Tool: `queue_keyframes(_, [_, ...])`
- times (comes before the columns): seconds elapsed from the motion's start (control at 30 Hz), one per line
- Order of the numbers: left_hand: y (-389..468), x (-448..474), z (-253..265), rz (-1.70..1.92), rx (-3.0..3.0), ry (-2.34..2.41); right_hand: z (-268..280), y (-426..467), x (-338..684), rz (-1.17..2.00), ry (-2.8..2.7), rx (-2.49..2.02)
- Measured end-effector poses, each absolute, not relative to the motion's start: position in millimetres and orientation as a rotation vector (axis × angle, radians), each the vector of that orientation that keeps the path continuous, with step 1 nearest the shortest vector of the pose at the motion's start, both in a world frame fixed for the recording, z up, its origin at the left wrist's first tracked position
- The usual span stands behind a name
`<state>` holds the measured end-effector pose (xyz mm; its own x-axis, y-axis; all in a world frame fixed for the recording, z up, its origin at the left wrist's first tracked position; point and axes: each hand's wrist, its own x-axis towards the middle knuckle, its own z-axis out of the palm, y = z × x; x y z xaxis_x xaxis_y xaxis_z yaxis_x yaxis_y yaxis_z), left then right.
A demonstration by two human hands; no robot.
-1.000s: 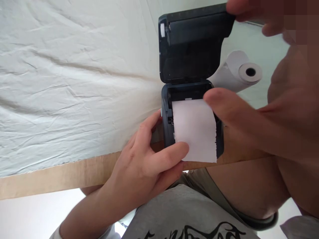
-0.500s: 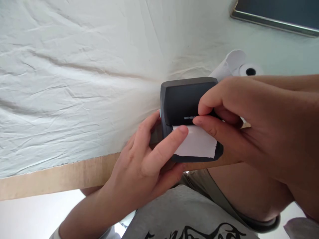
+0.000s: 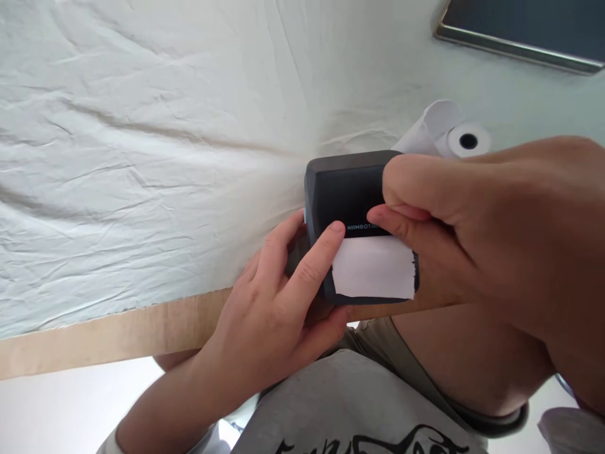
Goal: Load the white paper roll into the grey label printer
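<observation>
A dark label printer (image 3: 350, 195) marked NIIMBOT sits at the table's front edge. From its slot a blank white paper strip (image 3: 373, 268) with a ragged right edge hangs over the lower front. My left hand (image 3: 283, 284) grips the printer from the left and below, its index fingertip on the dark cover left of the lettering. Over the printer's right part, my right hand (image 3: 449, 214) is closed, with curled fingers and the thumb tip by the lettering. Anything inside those fingers is hidden.
Behind my right hand lie a white paper roll (image 3: 467, 140) with a black core and a curled paper piece (image 3: 432, 126). A dark flat device (image 3: 529, 31) with a shiny edge is at the back right. Wrinkled pale cloth (image 3: 142, 157) covers the wooden table (image 3: 118, 328).
My left index finger has moved from the paper strip up onto the cover. My right fingers have curled further and shifted slightly, showing more of the lettering and paper.
</observation>
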<state>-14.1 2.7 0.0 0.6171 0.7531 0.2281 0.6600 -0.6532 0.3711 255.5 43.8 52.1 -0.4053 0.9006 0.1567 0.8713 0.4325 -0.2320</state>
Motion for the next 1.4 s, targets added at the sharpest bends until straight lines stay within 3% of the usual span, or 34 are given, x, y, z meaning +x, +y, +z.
queue_keyframes(0.67, [11.8,-10.6,-3.6,0.47,2.362,1.439,30.4,43.5,270.2,0.604,-2.258,-1.674])
queue_keyframes(0.93, [1.1,-7.0,-4.9,0.618,2.387,1.416,30.3,47.4,269.2,0.695,-2.266,-1.693])
queue_keyframes(1.4, [8.8,-12.3,-0.7,0.569,2.337,1.381,33.5,53.8,265.7,0.914,-2.282,-1.69])
